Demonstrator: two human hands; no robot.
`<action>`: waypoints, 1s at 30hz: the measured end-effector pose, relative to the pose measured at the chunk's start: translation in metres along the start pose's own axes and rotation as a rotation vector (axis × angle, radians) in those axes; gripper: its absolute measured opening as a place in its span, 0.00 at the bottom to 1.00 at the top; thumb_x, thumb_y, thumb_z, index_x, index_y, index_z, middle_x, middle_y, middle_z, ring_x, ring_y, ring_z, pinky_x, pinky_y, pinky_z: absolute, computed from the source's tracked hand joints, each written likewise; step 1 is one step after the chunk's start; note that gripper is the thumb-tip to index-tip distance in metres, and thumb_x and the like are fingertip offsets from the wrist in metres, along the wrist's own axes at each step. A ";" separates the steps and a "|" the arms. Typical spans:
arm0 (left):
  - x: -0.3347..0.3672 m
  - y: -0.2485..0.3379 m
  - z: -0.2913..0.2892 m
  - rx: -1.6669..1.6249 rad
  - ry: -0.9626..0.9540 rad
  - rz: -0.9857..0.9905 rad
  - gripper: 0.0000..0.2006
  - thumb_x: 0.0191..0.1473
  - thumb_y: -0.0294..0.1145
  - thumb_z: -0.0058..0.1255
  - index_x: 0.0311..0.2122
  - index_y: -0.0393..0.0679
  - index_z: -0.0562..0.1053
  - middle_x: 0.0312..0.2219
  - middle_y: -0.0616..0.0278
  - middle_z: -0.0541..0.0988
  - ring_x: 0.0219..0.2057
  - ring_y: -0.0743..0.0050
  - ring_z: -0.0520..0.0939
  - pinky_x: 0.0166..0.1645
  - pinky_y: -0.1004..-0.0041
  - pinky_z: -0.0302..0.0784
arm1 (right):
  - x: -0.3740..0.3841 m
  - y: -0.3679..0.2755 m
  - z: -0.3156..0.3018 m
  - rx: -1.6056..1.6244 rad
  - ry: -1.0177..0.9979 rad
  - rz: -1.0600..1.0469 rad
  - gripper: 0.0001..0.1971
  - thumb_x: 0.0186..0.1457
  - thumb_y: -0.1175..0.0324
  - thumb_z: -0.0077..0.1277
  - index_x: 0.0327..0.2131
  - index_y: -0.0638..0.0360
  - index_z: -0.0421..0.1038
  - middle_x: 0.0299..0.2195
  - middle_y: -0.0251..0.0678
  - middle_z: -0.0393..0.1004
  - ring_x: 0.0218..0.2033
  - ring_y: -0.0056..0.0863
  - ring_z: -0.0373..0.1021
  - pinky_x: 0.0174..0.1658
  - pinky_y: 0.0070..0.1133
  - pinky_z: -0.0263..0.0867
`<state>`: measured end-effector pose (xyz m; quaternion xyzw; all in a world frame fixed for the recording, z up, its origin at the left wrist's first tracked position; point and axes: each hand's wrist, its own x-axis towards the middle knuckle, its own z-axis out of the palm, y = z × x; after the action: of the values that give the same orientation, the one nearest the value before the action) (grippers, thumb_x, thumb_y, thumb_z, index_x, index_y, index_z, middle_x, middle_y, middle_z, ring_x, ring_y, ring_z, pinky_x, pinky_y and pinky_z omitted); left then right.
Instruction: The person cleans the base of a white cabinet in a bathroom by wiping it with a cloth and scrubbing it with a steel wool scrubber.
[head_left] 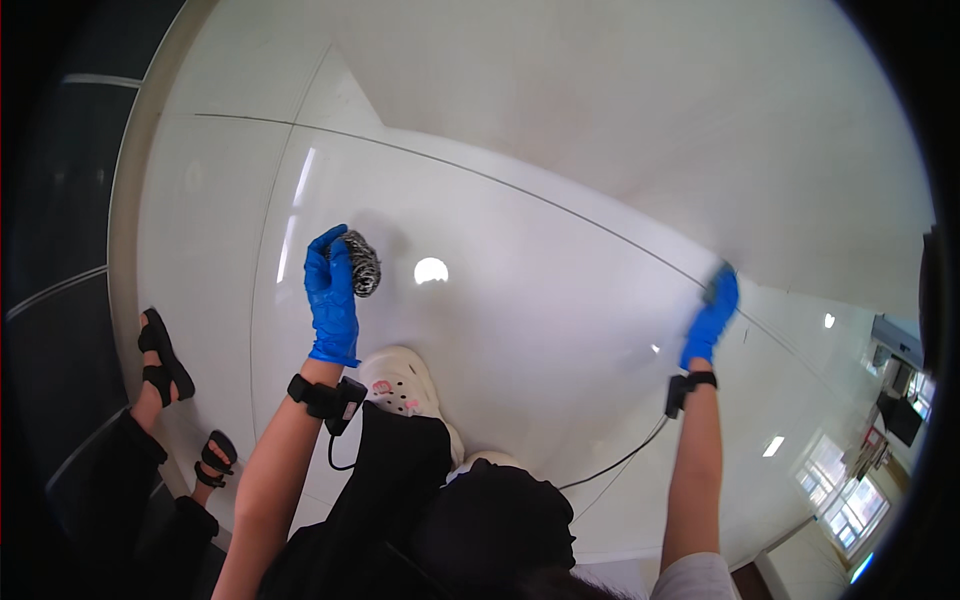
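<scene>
Your left hand point(332, 292), in a blue glove, was closed around a steel wool scrubber point(362, 263), fingers wrapped over its near side and the ball pressed against the glossy white floor tile point(520, 300). The scrubber sat at the fingertips, touching the tile just left of a bright ceiling-light reflection point(431, 270).

Your right hand point(713, 312), also gloved in blue, lay well apart to the right, against the tile near a dark grout line point(600, 228). It was blurred, so I could not tell whether its fingers were spread or curled, or whether they held anything.

Your white clog point(402, 383) stood just below the scrubber, and another person's feet in black sandals point(163, 357) were off to the left at the tile's edge.

In my judgement, the risk lay in the shiny surface: if it was wet, the bracing hand could have slid and pitched you forward. The cable point(625, 458) trailing from your right wrist strap could have snagged under a knee or foot. Steel wool strands could have torn the thin glove.
</scene>
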<state>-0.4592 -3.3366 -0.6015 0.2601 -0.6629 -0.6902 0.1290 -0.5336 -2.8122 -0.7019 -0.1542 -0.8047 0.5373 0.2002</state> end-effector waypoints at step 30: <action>0.003 -0.024 -0.023 -0.320 0.133 -0.365 0.16 0.56 0.43 0.40 0.43 0.43 0.69 0.37 0.64 0.74 0.39 0.77 0.74 0.45 0.74 0.70 | -0.055 -0.056 -0.011 -0.015 -0.065 0.283 0.20 0.57 0.65 0.36 0.53 0.59 0.60 0.50 0.35 0.63 0.47 0.27 0.62 0.50 0.22 0.56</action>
<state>-0.4452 -3.3551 -0.6251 0.3969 -0.4774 -0.7794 0.0849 -0.4819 -2.8500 -0.6544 -0.2499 -0.7849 0.5590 0.0950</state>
